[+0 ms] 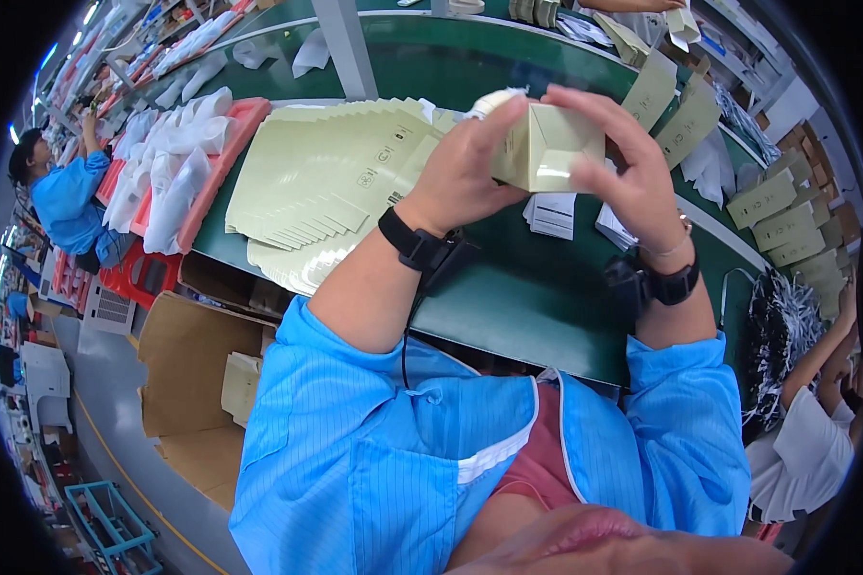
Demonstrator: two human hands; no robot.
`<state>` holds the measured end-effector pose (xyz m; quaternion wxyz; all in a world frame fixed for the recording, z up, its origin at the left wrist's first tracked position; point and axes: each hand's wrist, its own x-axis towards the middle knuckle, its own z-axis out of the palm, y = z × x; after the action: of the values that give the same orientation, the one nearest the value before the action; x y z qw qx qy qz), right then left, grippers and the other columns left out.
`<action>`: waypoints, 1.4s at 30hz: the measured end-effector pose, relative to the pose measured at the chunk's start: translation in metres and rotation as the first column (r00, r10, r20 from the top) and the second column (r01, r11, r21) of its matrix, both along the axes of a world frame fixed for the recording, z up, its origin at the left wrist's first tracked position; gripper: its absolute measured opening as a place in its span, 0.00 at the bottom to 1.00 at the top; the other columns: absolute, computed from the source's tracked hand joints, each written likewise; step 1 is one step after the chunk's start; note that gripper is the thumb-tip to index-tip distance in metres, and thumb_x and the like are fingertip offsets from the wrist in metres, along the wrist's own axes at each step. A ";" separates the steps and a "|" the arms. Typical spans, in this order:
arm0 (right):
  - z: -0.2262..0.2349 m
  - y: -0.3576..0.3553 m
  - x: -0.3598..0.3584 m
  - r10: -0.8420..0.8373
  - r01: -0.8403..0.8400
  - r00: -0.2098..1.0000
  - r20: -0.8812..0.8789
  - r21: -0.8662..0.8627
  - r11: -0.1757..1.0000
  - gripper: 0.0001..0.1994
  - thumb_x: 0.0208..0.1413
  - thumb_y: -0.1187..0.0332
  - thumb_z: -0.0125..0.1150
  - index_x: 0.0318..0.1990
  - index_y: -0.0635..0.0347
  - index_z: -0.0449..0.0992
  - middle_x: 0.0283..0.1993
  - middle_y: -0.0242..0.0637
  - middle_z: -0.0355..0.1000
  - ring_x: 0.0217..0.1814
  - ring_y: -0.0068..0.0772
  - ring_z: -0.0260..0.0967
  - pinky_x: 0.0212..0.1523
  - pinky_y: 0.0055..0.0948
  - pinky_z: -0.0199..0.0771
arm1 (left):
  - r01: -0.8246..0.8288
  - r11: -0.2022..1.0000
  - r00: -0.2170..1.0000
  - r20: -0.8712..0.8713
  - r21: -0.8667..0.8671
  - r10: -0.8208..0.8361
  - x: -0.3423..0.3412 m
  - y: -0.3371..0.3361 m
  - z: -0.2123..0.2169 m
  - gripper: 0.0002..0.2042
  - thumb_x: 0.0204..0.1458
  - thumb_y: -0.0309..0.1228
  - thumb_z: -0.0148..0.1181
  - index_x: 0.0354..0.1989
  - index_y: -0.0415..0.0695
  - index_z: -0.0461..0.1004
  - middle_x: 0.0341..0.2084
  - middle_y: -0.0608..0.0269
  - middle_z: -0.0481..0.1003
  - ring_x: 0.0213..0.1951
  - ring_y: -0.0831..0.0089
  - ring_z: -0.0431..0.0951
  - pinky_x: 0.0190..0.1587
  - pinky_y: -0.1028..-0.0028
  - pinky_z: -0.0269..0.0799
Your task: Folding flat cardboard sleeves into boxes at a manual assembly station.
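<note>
While held, box [552, 149] cornerwise, long axis unclear

Grey floor [177, 479], yellow line [117, 453], green worktable [518, 311], red stool [117, 278], bright strip lights [48, 56] at far left

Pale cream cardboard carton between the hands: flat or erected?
Erected: the pale cream cardboard carton between the left hand and right hand shows faces meeting at angled edges. Whether both ends are shut, cannot tell.
</note>
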<state>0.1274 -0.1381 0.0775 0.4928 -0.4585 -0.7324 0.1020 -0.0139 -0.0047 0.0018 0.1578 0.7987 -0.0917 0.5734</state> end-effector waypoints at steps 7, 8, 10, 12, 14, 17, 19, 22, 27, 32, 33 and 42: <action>-0.006 -0.008 0.006 -0.368 0.129 0.826 0.427 0.493 0.860 0.25 0.42 0.65 0.68 0.51 0.58 0.71 0.51 0.38 0.68 0.53 0.40 0.66 0.51 0.30 0.68 | 0.383 0.416 0.870 0.171 -0.825 -0.463 -0.005 0.007 0.006 0.46 0.38 0.32 0.72 0.64 0.45 0.44 0.50 0.51 0.67 0.48 0.57 0.72 0.49 0.64 0.70; -0.008 -0.008 0.009 -0.443 0.038 0.715 0.540 0.603 0.797 0.25 0.41 0.64 0.69 0.49 0.58 0.72 0.51 0.38 0.68 0.52 0.41 0.66 0.51 0.31 0.68 | 0.478 -0.102 0.662 0.434 -0.873 -0.611 -0.004 0.009 0.005 0.46 0.39 0.33 0.71 0.64 0.45 0.44 0.50 0.51 0.66 0.49 0.59 0.71 0.50 0.64 0.70; -0.016 -0.010 0.009 -0.319 0.211 0.716 0.621 0.243 0.947 0.23 0.41 0.64 0.69 0.47 0.58 0.72 0.50 0.39 0.68 0.51 0.41 0.66 0.50 0.31 0.68 | 0.401 0.080 0.774 0.290 -0.913 -0.563 0.001 0.011 0.002 0.46 0.40 0.33 0.71 0.64 0.44 0.43 0.50 0.51 0.66 0.49 0.60 0.71 0.50 0.66 0.70; -0.025 -0.005 0.003 -0.022 0.414 0.799 0.602 -0.522 0.746 0.20 0.39 0.65 0.70 0.42 0.59 0.72 0.50 0.39 0.67 0.49 0.42 0.66 0.47 0.32 0.68 | 0.159 0.431 0.936 -0.003 -0.888 -0.352 -0.001 0.017 -0.005 0.46 0.41 0.34 0.71 0.64 0.41 0.43 0.49 0.50 0.66 0.50 0.63 0.71 0.51 0.68 0.69; -0.048 -0.002 0.016 -0.010 0.373 0.805 0.593 -0.494 0.785 0.19 0.39 0.65 0.70 0.40 0.60 0.72 0.47 0.39 0.67 0.47 0.40 0.66 0.46 0.32 0.68 | 0.151 0.454 0.942 -0.011 -0.878 -0.336 0.001 0.018 -0.001 0.46 0.41 0.34 0.71 0.63 0.40 0.43 0.48 0.50 0.67 0.50 0.64 0.71 0.50 0.68 0.69; -0.074 0.008 0.038 0.028 0.271 0.813 0.582 -0.420 0.866 0.16 0.40 0.65 0.70 0.35 0.60 0.72 0.42 0.39 0.66 0.43 0.38 0.66 0.43 0.31 0.68 | 0.126 0.511 0.960 -0.026 -0.850 -0.280 -0.001 0.022 0.005 0.46 0.40 0.33 0.71 0.63 0.37 0.43 0.47 0.49 0.67 0.49 0.66 0.71 0.50 0.70 0.70; -0.079 0.014 0.047 0.130 0.179 0.848 0.513 -0.509 0.842 0.14 0.42 0.66 0.68 0.34 0.60 0.71 0.40 0.39 0.65 0.43 0.37 0.65 0.43 0.30 0.67 | 0.097 0.529 0.961 -0.059 -0.843 -0.270 -0.002 0.019 0.005 0.45 0.40 0.33 0.71 0.62 0.35 0.44 0.47 0.49 0.67 0.48 0.66 0.71 0.50 0.70 0.70; -0.083 0.019 0.057 0.180 0.121 0.875 0.449 -0.564 0.817 0.11 0.44 0.67 0.66 0.33 0.61 0.71 0.38 0.38 0.65 0.42 0.36 0.65 0.43 0.29 0.67 | 0.072 0.543 0.959 -0.092 -0.837 -0.270 -0.003 0.018 0.005 0.45 0.40 0.33 0.71 0.62 0.35 0.44 0.47 0.49 0.67 0.48 0.67 0.72 0.50 0.70 0.70; -0.063 0.014 0.061 -0.242 0.377 0.877 0.415 -0.282 0.882 0.05 0.50 0.73 0.59 0.33 0.62 0.71 0.38 0.39 0.68 0.38 0.36 0.67 0.43 0.28 0.69 | 0.025 0.559 0.956 -0.143 -0.828 -0.254 -0.003 0.018 0.004 0.45 0.39 0.35 0.71 0.61 0.36 0.47 0.48 0.49 0.67 0.48 0.66 0.71 0.50 0.70 0.69; -0.008 0.000 0.047 -0.417 0.289 0.908 -0.043 0.784 0.550 0.03 0.56 0.77 0.51 0.36 0.63 0.72 0.46 0.38 0.71 0.45 0.32 0.70 0.57 0.38 0.63 | -0.089 0.778 0.922 -0.347 -0.622 -0.172 0.001 0.013 -0.002 0.43 0.36 0.37 0.72 0.60 0.39 0.53 0.49 0.52 0.67 0.49 0.64 0.71 0.51 0.69 0.68; -0.010 -0.002 0.048 -0.419 0.287 0.907 -0.040 0.786 0.547 0.03 0.56 0.77 0.51 0.36 0.63 0.72 0.46 0.38 0.71 0.45 0.32 0.70 0.57 0.38 0.63 | -0.084 0.779 0.923 -0.343 -0.621 -0.174 0.002 0.012 -0.002 0.43 0.36 0.37 0.72 0.60 0.39 0.53 0.49 0.52 0.67 0.49 0.64 0.71 0.51 0.69 0.68; -0.024 -0.001 0.029 -0.434 0.337 0.838 0.330 0.312 0.888 0.12 0.52 0.65 0.60 0.42 0.62 0.73 0.50 0.40 0.68 0.51 0.39 0.65 0.61 0.37 0.54 | -0.219 0.925 0.841 -0.540 -0.310 0.018 0.004 -0.001 0.001 0.43 0.34 0.38 0.73 0.60 0.44 0.55 0.47 0.50 0.69 0.47 0.55 0.70 0.50 0.66 0.68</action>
<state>0.1562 -0.1394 0.0532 0.3990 -0.5449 -0.7143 -0.1833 -0.0098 -0.0061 0.0028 0.2838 0.8866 0.1121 0.3477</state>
